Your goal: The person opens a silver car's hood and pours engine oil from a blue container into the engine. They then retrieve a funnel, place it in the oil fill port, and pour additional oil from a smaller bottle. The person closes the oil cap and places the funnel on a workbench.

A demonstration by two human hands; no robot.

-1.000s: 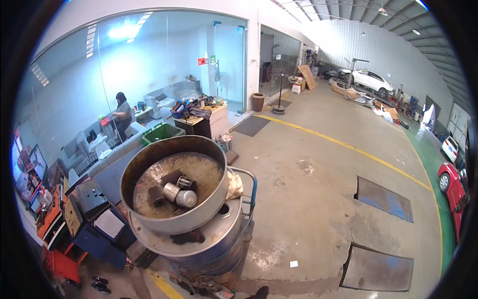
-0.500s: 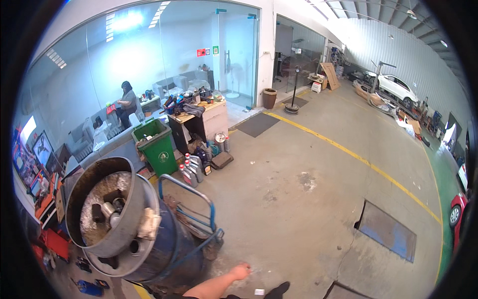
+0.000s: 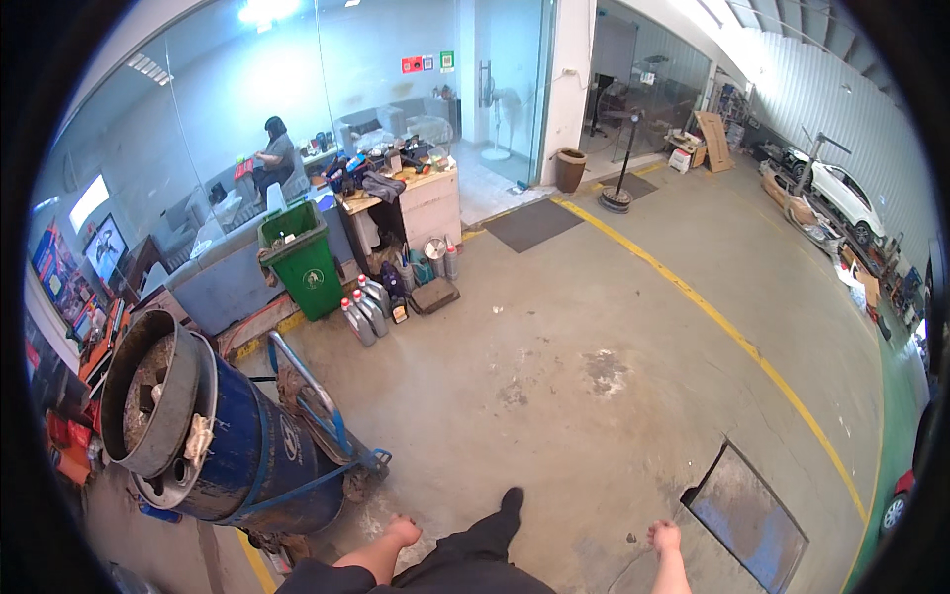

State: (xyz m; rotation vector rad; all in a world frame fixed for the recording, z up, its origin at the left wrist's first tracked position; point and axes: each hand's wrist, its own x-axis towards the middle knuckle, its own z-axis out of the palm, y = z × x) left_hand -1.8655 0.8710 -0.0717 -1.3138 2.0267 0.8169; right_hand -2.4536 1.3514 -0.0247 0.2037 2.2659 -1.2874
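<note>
My left hand (image 3: 404, 531) hangs low over the concrete floor, its fingers curled in and nothing seen in them. It is nearest to the blue drum (image 3: 262, 460), strapped to a blue hand truck (image 3: 315, 388), but apart from both. A round metal pan (image 3: 178, 396) sits on the drum's top with dark bits inside, and a crumpled rag (image 3: 199, 436) lies beside it. On the other side, my right hand (image 3: 664, 537) is also loosely curled, with nothing visible in it. Close to it is a metal floor plate (image 3: 747, 515). A dark shoe (image 3: 512, 500) of mine shows between the hands.
A green bin (image 3: 303, 267), several grey oil bottles (image 3: 368, 310) and a cluttered workbench (image 3: 430, 208) line the glass wall. Behind the glass a person (image 3: 274, 158) sits. A stand on a round base (image 3: 616, 200) and a brown pot (image 3: 570, 170) are farther off.
My view has shifted and the drum now sits farther left and lower. My right hand has come into view, and my left hand appears farther left. A foot is stretched forward.
</note>
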